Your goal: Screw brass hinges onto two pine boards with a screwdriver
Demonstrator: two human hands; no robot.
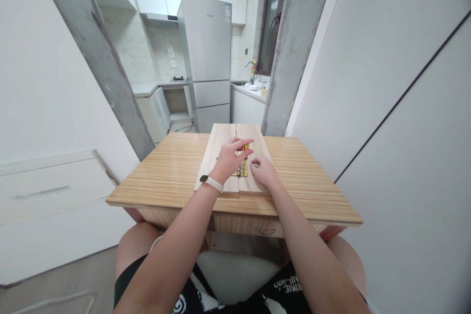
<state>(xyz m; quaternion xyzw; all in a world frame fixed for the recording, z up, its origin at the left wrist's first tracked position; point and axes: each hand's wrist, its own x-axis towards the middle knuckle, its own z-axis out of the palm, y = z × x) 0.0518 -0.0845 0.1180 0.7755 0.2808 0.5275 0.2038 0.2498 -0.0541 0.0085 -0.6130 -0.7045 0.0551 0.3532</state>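
Here on the bench [176, 162], two pale boards [253, 187] lie side by side, a hinge-like yellow plate [245, 169] by their seam. The left hand [228, 157] reaches over it, grip released, thumb and forefinger parted! The right hand [264, 170] curls just beside, above the right-hand board; whether its grip pinches anything, I can't tell.

You're facing wood-grain tabletop [158, 174], drawer [239, 223] showing below its near edge. Left pale board [221, 138] and right pale board [259, 148] are lying flat, close side by side, running lengthwise toward far edge. Near ends stopping just short of near edge; both boards sitting well in from left and right edges.
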